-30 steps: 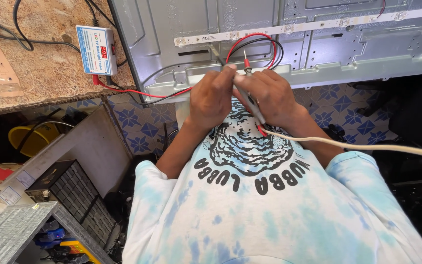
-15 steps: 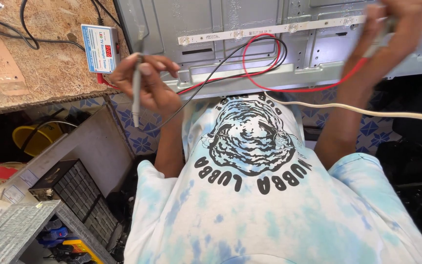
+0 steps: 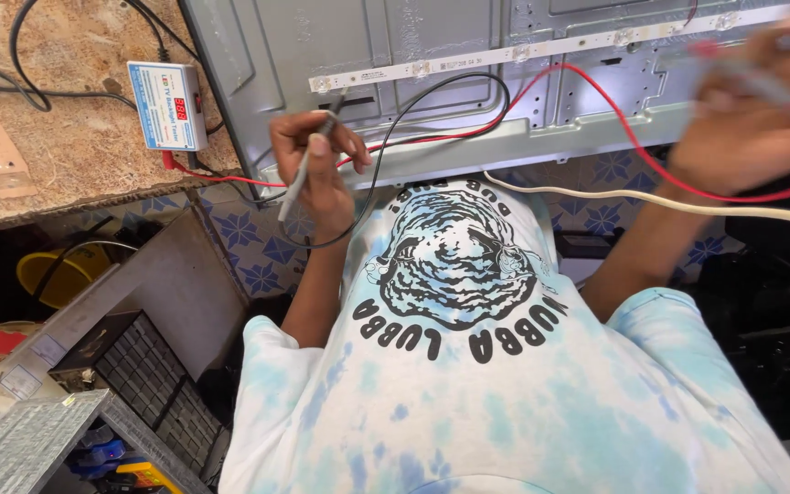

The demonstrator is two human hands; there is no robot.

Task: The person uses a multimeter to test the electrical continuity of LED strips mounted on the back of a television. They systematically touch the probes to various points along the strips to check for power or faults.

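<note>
Here I see my left hand closed around a grey probe, its tip touching the white LED strip on the metal back panel. A black wire hangs from it. My right hand is blurred; it grips the red probe near the strip's right end, with a red wire below. A small tester box lies on the bench.

Blue-white tie-dye T-shirt — short sleeves, black chest print.
</note>
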